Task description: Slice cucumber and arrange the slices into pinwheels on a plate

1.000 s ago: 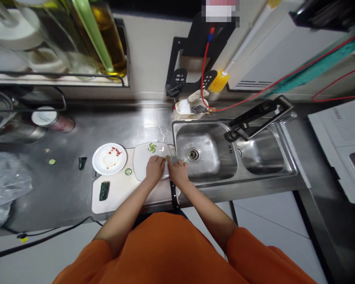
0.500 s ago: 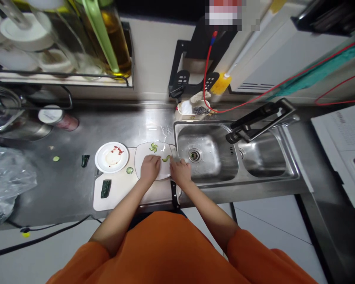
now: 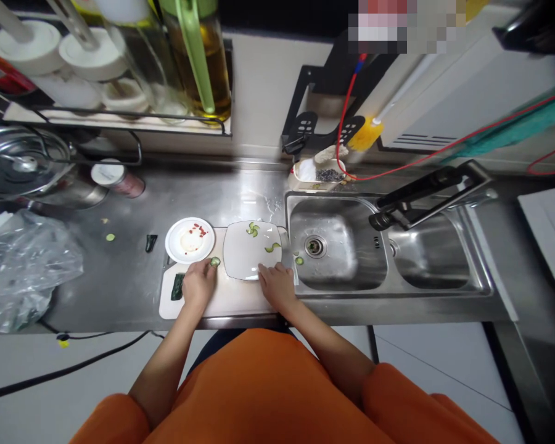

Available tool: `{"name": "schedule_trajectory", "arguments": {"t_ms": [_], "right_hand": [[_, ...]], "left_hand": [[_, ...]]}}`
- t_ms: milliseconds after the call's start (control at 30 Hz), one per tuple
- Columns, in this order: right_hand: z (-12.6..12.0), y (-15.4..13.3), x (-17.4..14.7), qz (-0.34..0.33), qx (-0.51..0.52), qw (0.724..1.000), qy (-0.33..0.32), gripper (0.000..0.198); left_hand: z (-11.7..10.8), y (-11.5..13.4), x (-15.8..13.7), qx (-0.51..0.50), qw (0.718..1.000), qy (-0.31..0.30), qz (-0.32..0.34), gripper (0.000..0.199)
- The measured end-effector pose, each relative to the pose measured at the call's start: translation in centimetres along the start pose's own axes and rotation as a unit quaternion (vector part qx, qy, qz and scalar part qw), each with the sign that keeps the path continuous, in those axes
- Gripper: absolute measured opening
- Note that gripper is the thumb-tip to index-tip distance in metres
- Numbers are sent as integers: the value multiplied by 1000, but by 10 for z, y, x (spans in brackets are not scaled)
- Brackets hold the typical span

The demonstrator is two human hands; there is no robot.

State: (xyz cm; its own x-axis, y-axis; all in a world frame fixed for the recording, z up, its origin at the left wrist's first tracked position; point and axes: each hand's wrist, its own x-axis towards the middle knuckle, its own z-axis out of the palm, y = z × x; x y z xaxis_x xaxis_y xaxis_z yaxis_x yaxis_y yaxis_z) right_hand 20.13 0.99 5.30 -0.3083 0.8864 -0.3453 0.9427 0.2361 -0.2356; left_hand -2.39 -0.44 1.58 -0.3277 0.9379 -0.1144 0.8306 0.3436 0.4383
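My left hand point(image 3: 200, 285) reaches over the white cutting board point(image 3: 240, 302), its curled fingertips closed at a cucumber slice point(image 3: 215, 262). A dark green cucumber piece point(image 3: 177, 287) lies beside that hand. My right hand point(image 3: 278, 286) rests with fingers apart on the near right edge of a white square plate point(image 3: 240, 253). On the plate, thin cucumber slices are fanned into a small flower shape point(image 3: 253, 229), and a curved pair of slices point(image 3: 272, 248) lies farther right. Left of it stands a round white plate point(image 3: 189, 254) with small red bits.
A sink point(image 3: 337, 246) with a black faucet point(image 3: 420, 197) is to the right, a green slice point(image 3: 300, 261) at its left edge. Leftward are a cucumber end point(image 3: 151, 242), a small green round point(image 3: 110, 237), a plastic bag point(image 3: 32, 253) and a lidded jar point(image 3: 120, 179).
My left hand has left the square plate and moved left to the cucumber slice on the board. My right hand has drawn back to the plate's near edge. The view has shifted leftward.
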Motion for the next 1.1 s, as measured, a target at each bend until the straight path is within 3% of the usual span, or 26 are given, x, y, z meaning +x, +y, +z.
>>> {"name": "schedule_trajectory", "arguments": {"t_ms": [600, 800, 967, 1100], "right_hand": [[-1, -11, -4, -23, -6, 1000, -10, 29], [-5, -10, -5, -24, 0, 999, -23, 29], [-4, -10, -3, -23, 38, 999, -21, 28], [-1, -10, 8, -35, 126, 991, 5, 23]], "left_hand": [[6, 8, 3, -44, 998, -12, -46, 28], [6, 9, 3, -51, 998, -7, -42, 18], [-5, 13, 0, -114, 989, -37, -88, 16], [-16, 20, -1, -212, 970, -60, -99, 23]]}}
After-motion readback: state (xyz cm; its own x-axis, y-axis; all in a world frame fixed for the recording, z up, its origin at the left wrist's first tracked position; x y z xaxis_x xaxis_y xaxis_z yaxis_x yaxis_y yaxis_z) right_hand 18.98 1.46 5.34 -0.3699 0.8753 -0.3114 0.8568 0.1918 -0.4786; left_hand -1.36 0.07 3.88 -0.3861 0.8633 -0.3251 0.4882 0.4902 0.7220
